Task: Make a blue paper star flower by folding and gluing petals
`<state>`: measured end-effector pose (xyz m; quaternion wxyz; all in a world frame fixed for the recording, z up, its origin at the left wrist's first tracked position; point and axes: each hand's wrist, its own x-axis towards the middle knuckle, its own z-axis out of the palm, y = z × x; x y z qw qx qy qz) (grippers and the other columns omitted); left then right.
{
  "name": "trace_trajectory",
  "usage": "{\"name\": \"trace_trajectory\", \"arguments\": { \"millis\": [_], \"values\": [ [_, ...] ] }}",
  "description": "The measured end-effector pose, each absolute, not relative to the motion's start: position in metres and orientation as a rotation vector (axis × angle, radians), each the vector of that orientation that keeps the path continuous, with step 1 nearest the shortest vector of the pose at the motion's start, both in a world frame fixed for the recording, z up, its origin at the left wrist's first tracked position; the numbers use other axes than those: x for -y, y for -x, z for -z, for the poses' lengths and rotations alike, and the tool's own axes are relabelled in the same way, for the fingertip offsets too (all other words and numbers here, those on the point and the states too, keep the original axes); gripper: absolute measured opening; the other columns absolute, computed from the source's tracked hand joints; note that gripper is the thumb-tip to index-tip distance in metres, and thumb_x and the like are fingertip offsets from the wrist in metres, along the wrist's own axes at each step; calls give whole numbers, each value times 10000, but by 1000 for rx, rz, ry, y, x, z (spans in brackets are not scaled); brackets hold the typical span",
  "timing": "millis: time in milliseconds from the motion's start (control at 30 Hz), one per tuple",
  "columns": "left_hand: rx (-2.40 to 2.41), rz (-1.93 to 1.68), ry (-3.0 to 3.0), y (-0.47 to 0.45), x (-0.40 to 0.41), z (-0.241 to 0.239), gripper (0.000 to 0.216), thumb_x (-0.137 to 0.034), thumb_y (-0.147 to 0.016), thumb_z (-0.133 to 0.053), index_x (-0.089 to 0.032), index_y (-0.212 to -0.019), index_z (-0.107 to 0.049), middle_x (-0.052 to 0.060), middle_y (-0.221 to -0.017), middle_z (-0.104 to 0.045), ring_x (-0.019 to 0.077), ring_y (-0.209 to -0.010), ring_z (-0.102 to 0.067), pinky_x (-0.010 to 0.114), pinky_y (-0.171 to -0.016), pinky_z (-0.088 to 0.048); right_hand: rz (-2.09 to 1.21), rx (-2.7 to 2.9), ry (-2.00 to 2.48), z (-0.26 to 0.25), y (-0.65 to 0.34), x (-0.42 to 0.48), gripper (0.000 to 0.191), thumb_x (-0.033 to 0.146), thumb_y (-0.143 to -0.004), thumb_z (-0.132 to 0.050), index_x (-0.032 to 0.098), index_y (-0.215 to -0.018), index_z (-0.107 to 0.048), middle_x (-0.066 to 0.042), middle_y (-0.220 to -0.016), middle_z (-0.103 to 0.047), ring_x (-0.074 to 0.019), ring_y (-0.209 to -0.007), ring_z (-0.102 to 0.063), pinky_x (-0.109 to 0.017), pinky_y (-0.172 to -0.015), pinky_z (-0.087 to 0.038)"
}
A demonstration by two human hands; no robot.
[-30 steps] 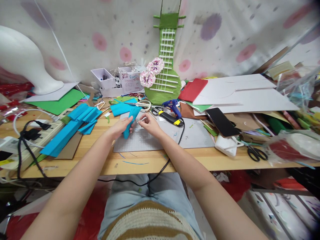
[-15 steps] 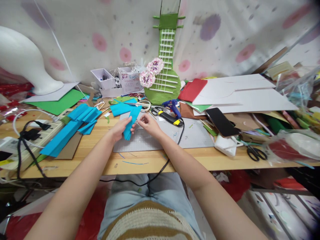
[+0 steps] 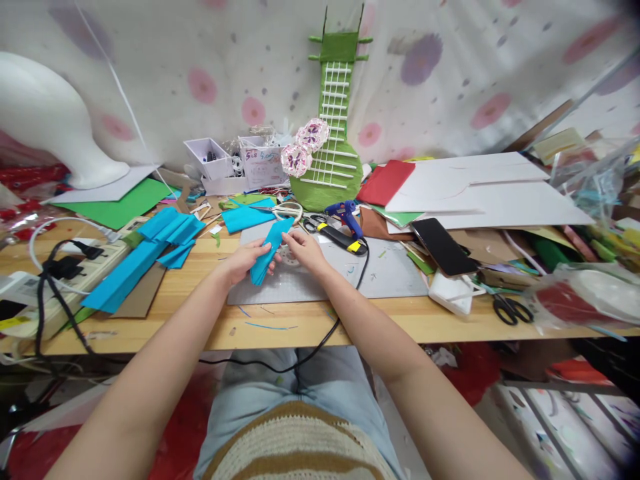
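Observation:
Over the grey cutting mat (image 3: 390, 267), my left hand (image 3: 244, 263) is closed around a folded strip of blue crepe paper (image 3: 273, 245), which is held tilted. My right hand (image 3: 304, 252) has its thumb and forefinger pinched at the strip's upper right edge. The fingertips partly cover the contact there. Just beyond the strip lie light-handled scissors (image 3: 290, 212) and another blue paper piece (image 3: 245, 217). A black and yellow utility knife (image 3: 343, 239) and a blue glue gun (image 3: 344, 213) rest to the right of my hands.
A green paper-covered guitar shape (image 3: 327, 183) stands against the back curtain. To the left are blue paper strips (image 3: 120, 277) and a power strip (image 3: 107, 260). A phone (image 3: 443, 247), black scissors (image 3: 513, 309) and white boards (image 3: 500, 190) are on the right. A black cord (image 3: 357, 283) crosses the mat.
My right hand has shifted slightly up and right, from beside the blue paper to its upper edge. The strip's top looks narrower and more folded now. My left hand keeps hold of it.

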<state>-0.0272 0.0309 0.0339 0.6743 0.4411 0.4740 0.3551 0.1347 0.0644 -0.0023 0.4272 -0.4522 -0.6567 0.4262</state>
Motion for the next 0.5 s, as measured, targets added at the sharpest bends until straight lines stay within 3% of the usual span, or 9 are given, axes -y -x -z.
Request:
{"name": "trace_trajectory", "arguments": {
  "millis": [333, 500],
  "values": [
    [-901, -611, -1105, 33, -31, -34, 471, -190, -697, -657, -167, -1140, -497, 79, -889, -660, 166, -662, -633, 301, -605, -517, -1011, 1565, 1154, -5, -142, -63, 369, 523, -729, -522, 181, -603, -583, 17, -566, -529, -118, -581, -469, -234, -551, -330],
    [-899, -605, -1112, 29, -39, -29, 450, -156, -651, -676, -171, -1071, -515, 25, -819, -630, 133, -634, -598, 293, -618, -498, -921, 1594, 1176, -7, -145, -62, 353, 501, -732, -523, 172, -617, -578, 20, -591, -546, -106, -586, -462, -232, -585, -334]
  ]
}}
